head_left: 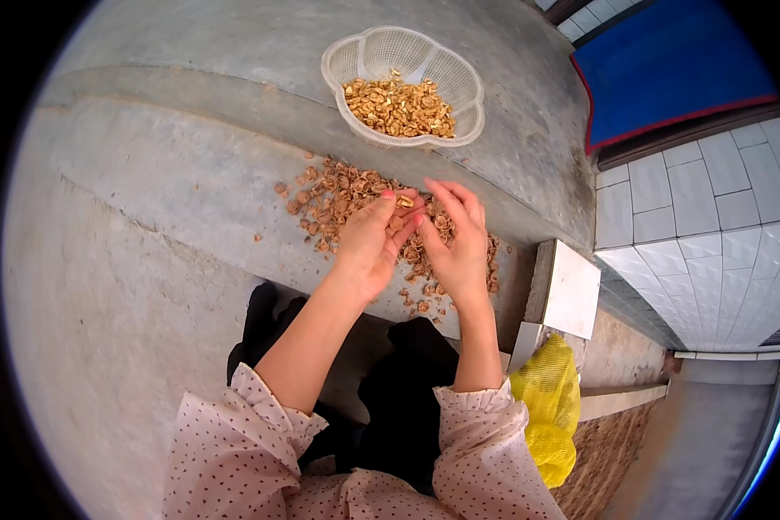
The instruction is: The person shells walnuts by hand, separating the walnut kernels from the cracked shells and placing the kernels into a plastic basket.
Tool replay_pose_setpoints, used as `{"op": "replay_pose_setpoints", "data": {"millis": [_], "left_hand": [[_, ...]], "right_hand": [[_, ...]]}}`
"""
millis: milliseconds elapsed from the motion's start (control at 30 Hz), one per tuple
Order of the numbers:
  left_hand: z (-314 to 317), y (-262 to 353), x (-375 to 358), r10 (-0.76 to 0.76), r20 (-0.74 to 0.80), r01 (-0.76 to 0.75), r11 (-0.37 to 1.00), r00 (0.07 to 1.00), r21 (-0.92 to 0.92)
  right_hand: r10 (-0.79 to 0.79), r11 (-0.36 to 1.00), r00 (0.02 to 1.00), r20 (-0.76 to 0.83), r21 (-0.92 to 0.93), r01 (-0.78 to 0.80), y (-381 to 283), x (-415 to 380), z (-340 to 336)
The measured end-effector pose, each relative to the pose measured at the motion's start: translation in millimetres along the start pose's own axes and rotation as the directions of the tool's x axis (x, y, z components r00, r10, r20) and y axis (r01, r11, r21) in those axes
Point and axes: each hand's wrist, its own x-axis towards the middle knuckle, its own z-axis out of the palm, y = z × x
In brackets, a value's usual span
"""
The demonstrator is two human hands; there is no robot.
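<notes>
My left hand (370, 247) is turned partly palm up, its fingers curled. A golden walnut kernel (404, 201) sits between its thumb and fingers, with what looks like a bit of brown shell lower in the palm. Close on the right is my right hand (461, 251), thumb and fingers apart, fingertips near the left hand's fingers; I see nothing held in it. Beneath both hands a pile of broken walnut shells (338, 195) spreads over the concrete step. Beyond them a white mesh plastic basket (472, 95) contains many shelled walnut kernels (399, 108).
The basket stands on a higher concrete ledge (260, 52). A yellow mesh bag (548, 403) lies to the right, by a white-tiled block (572, 290). A blue cloth with red edging (667, 65) hangs at upper right, above a tiled wall (693, 195).
</notes>
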Motion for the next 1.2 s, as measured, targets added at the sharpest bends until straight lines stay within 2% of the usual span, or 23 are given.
{"op": "replay_pose_setpoints", "data": {"millis": [33, 167, 233, 267, 333, 367, 433, 467, 533, 567, 600, 633, 667, 700, 733, 800, 833, 867, 900, 933, 1000, 1133, 1200], "left_hand": [[0.1, -1.2, -0.6, -0.007, -0.004, 0.007, 0.998, 1.0, 0.062], [2.8, 0.0, -3.6, -0.023, 0.006, 0.022, 0.981, 1.0, 0.191], [2.4, -0.3, -0.7, -0.027, -0.007, 0.028, 0.982, 1.0, 0.185], [1.8, -0.7, 0.9, -0.032, -0.019, 0.035, 0.983, 0.999, 0.18], [-1.3, -2.0, 2.8, -0.023, -0.037, 0.028, 0.986, 0.999, 0.162], [-2.8, -2.4, 3.6, -0.014, -0.056, 0.022, 0.989, 0.998, 0.144], [-4.8, -2.0, 5.8, -0.027, -0.059, 0.034, 0.993, 0.998, 0.116], [-4.5, -1.6, 7.6, -0.04, -0.06, 0.045, 0.995, 0.997, 0.089], [-0.4, -1.1, 18.2, -0.058, -0.018, 0.059, 0.996, 0.998, 0.062], [-0.8, -2.3, 21.7, -0.082, 0.011, 0.082, 0.996, 0.997, 0.036], [1.2, -1.0, 19.6, -0.094, -0.008, 0.094, 0.995, 0.996, 0.037], [5.6, 3.1, 16.5, -0.007, -0.13, 0.035, 0.975, 0.991, 0.22], [8.6, 7.4, 17.6, 0.104, -0.22, -0.006, 0.914, 0.97, 0.405], [3.9, 16.0, 18.6, 0.079, -0.171, 0.008, 0.888, 0.982, 0.46], [3.1, 22.9, 17.6, 0.073, -0.177, 0.018, 0.885, 0.981, 0.464], [9.3, 42.4, 7.7, 0.283, -0.205, -0.175, 0.888, 0.937, 0.425], [5.9, 53.2, 5.9, 0.281, -0.215, -0.168, 0.888, 0.935, 0.429], [0.0, 64.9, 4.2, 0.349, -0.257, -0.228, 0.886, 0.901, 0.404], [-6.5, 73.2, 2.8, 0.41, -0.3, -0.285, 0.879, 0.861, 0.383], [-13.3, 79.9, 3.5, 0.408, -0.305, -0.28, 0.879, 0.86, 0.386], [-23.0, 93.6, 4.9, 0.331, -0.354, -0.285, 0.942, 0.875, 0.177], [-19.3, 102.3, 0.0, 0.311, -0.389, -0.291, 0.95, 0.867, 0.112], [-19.8, 104.0, 0.1, 0.328, -0.385, -0.311, 0.944, 0.863, 0.107]], "right_hand": [[-0.056, 0.998, 0.995, 0.082, -0.013, 0.058, 1.9, -1.9, 2.9], [0.004, 0.999, 0.993, 0.114, -0.032, 0.0, 3.3, -3.5, 7.7], [0.143, 0.972, 0.978, 0.154, 0.163, -0.168, 2.5, -1.4, 5.5], [0.143, 0.972, 0.978, 0.155, 0.163, -0.168, 4.9, -1.6, 5.8], [0.328, 0.803, 0.909, 0.257, 0.432, -0.412, 11.8, -3.1, 7.1], [0.327, 0.803, 0.909, 0.257, 0.431, -0.411, 12.2, -2.1, 5.7], [0.396, 0.554, 0.875, 0.28, 0.687, -0.471, 13.3, 1.9, 1.5], [0.396, 0.556, 0.875, 0.278, 0.686, -0.47, 13.8, 7.8, -1.3], [0.442, 0.504, 0.88, 0.175, 0.763, -0.405, 12.8, 30.8, -3.6], [0.438, 0.575, 0.899, 0.006, 0.767, -0.285, 0.9, 49.9, -4.7], [0.427, 0.64, 0.891, -0.157, 0.748, -0.175, -10.1, 66.1, -5.5], [0.449, 0.633, 0.881, -0.149, 0.749, -0.196, -7.9, 70.3, -5.8], [0.396, 0.731, 0.884, -0.248, 0.668, -0.14, -2.8, 75.4, -8.1], [0.328, 0.815, 0.883, -0.337, 0.573, -0.084, 0.3, 76.5, -8.9], [0.339, 0.813, 0.879, -0.336, 0.575, -0.093, 5.5, 66.5, -5.1], [0.37, 0.797, 0.924, -0.091, 0.542, -0.266, 30.6, 29.7, 13.3], [0.398, 0.803, 0.916, 0.051, 0.465, -0.374, 47.6, 12.6, 31.7], [0.428, 0.802, 0.884, 0.189, 0.371, -0.468, 64.7, -7.0, 53.3], [0.409, 0.845, 0.857, 0.313, 0.226, -0.485, 76.0, -25.7, 72.8], [0.394, 0.88, 0.812, 0.43, 0.079, -0.468, 84.7, -42.1, 92.9], [0.386, 0.907, 0.731, 0.562, -0.084, -0.414, 99.3, -76.0, 131.5], [0.441, 0.891, 0.773, 0.456, -0.121, -0.438, 87.8, -91.7, 183.2], [0.4, 0.916, 0.826, 0.397, -0.179, -0.358, 78.0, -82.4, 194.2]]}}
